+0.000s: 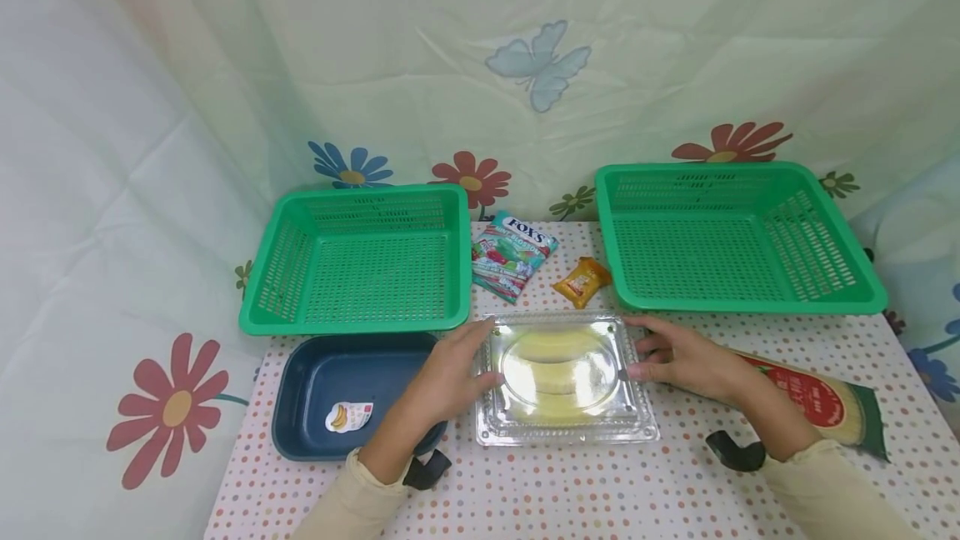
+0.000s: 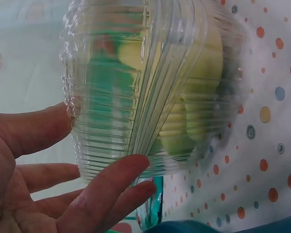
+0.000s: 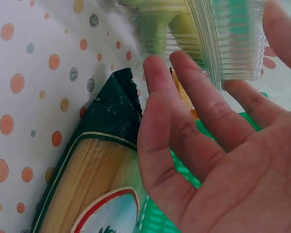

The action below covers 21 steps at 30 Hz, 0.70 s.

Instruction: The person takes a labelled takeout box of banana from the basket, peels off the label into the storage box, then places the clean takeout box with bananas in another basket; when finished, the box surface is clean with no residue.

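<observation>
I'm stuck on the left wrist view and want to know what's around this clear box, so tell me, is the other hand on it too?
Observer: Yes. The right hand rests its fingers against the right edge of the clear clamshell box; the left hand is at the left edge.
Operator: What's beside the box on the left?
Observer: A dark blue tray with a banana sticker inside.
Operator: Anything behind the box?
Observer: Two green baskets, and between them a Fox's candy bag and a small orange packet.
Operator: And under the right arm?
Observer: A pack of dry noodles lying on the dotted tablecloth.
</observation>
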Each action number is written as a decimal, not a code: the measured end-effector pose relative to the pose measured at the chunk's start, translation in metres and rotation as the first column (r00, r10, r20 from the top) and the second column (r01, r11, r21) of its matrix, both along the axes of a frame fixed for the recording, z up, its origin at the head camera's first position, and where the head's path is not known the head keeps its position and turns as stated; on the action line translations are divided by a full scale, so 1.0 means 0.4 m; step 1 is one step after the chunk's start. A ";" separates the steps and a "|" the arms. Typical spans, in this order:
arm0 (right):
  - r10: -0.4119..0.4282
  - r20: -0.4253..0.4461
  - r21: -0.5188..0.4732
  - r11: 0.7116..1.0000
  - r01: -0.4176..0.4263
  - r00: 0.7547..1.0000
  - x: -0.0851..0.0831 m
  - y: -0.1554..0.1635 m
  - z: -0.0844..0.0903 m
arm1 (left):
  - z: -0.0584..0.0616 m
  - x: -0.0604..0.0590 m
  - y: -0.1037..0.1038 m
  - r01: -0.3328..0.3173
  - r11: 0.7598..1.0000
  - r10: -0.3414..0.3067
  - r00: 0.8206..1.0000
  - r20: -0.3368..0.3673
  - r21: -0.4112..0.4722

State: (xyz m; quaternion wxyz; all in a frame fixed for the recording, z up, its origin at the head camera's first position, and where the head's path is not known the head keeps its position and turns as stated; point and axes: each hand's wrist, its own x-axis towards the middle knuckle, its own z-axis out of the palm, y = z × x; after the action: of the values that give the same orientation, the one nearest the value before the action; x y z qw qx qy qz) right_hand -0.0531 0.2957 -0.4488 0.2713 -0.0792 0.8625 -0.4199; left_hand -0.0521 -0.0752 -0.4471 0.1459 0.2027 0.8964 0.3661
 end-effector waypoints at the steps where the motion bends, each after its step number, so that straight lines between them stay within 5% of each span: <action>1: 0.001 0.003 0.002 1.000 -0.001 1.000 0.000 0.000 -0.001 | -0.001 0.000 0.000 -0.006 1.000 0.006 1.000 0.017 0.002; 16: 0.060 0.098 -0.103 0.993 -0.049 0.993 0.011 0.003 0.014 | -0.001 0.004 -0.005 -0.050 0.994 0.045 0.997 0.058 0.096; 21: 0.055 0.176 -0.142 0.989 -0.030 0.983 0.018 0.008 0.037 | 0.019 0.014 -0.017 -0.082 0.987 0.063 0.989 0.133 0.138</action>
State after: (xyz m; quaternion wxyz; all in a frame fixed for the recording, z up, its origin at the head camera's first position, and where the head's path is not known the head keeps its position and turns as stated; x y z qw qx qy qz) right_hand -0.0461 0.2990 -0.4342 0.3506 -0.0783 0.8012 -0.4785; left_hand -0.0466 -0.0821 -0.4394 0.1747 0.1560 0.8634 0.4468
